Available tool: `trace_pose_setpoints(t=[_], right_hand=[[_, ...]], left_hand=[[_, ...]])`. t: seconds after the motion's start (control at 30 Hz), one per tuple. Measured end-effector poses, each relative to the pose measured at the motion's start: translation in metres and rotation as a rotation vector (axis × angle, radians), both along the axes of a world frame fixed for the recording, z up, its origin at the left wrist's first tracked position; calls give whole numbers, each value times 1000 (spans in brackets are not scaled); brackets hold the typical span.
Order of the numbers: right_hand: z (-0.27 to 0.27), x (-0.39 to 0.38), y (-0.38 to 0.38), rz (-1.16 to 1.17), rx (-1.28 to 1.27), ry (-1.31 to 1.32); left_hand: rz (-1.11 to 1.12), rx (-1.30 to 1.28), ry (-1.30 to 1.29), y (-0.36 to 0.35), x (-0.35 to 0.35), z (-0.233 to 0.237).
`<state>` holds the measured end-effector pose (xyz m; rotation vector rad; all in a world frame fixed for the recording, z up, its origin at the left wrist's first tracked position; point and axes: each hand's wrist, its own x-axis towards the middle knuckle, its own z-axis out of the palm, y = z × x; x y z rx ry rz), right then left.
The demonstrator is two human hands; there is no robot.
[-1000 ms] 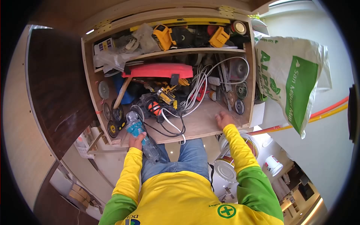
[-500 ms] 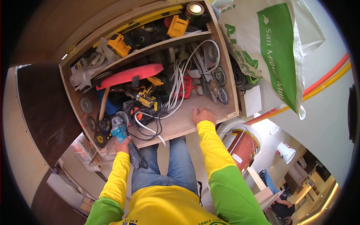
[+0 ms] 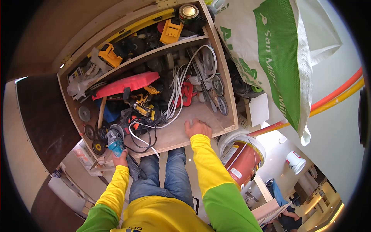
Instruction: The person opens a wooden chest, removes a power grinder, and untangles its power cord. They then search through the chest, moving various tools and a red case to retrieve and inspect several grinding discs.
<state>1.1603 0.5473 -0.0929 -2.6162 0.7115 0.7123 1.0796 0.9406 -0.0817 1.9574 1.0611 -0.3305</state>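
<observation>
My left hand is closed around the body of a teal angle grinder at the front left of a wooden tool box. The grinder's disc end points into the box, and its dark tail end hangs over the front edge. My right hand rests on the bare boards near the front edge, fingers apart and holding nothing. Between the hands lie a black cord and a white cable. A yellow cordless drill and a red tool case lie behind them.
Grinding discs line the box's side walls. A shelf behind holds yellow battery packs, a spirit level and a can. To the right are a large sack, a reddish bucket and orange and yellow pipes. Another person is lower right.
The view has shifted, so the box and both hands appear farther left. My left hand keeps hold of the angle grinder, and my right hand stays on the boards.
</observation>
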Motion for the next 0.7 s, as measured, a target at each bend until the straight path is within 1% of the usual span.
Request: trace_pose_setpoints(t=[0.1, 0.17, 0.3, 0.4, 0.6, 0.7], right_hand=[[3, 3, 3, 1, -4, 33], [3, 3, 2, 13, -3, 53], [3, 4, 4, 13, -6, 60], [5, 5, 6, 10, -24, 72], [4, 5, 10, -11, -51, 114], [3, 5, 13, -30, -71, 138]], left_hand=[[18, 78, 11, 0, 0, 1], [-11, 158, 60, -7, 3, 5], [3, 197, 28, -14, 4, 11], [-23, 274, 91, -21, 12, 18], [-33, 277, 223, -15, 18, 14], [-31, 290, 236, -18, 20, 16]])
